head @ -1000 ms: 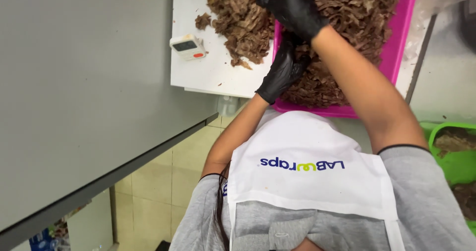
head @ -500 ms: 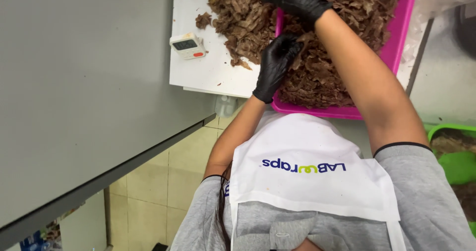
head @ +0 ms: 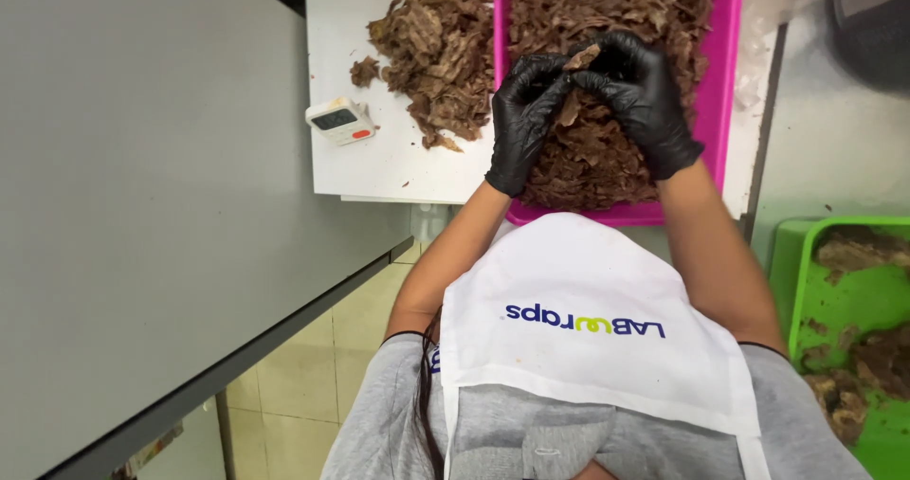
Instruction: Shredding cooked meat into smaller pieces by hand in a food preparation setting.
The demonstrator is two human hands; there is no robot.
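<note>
Both hands wear black gloves and meet over the near half of a bright pink rectangular plastic tray (head: 727, 82) heaped with brown shredded meat (head: 607, 6). The left hand (head: 523, 120) and the right hand (head: 640, 96) are curled, fingertips pressed together, and between them they pinch a small brown piece of meat (head: 581, 58) held just above the heap. The left hand's fingers (head: 540, 87) close narrowly on the piece from the left, the right hand's from the right; neither hand is spread wide. The tray lies on a white bench (head: 389, 163), its near edge close to the bench's near edge. To the left of the tray, on the bare white surface, lies a second loose pile of shredded brown meat (head: 431, 49), touching or nearly touching the tray's left wall. Near that pile, further left and a little nearer, sits a small white digital timer with a dark display and an orange button (head: 339, 121), apart from the meat. A large plain grey surface (head: 142, 205) fills the left side of the view. At the right, lower down, stands a green plastic tub (head: 801, 290) holding more brown scraps. A white apron bib (head: 588, 347) over a grey shirt covers the near centre, and pale yellow floor tiles (head: 332, 366) show below the bench.
</note>
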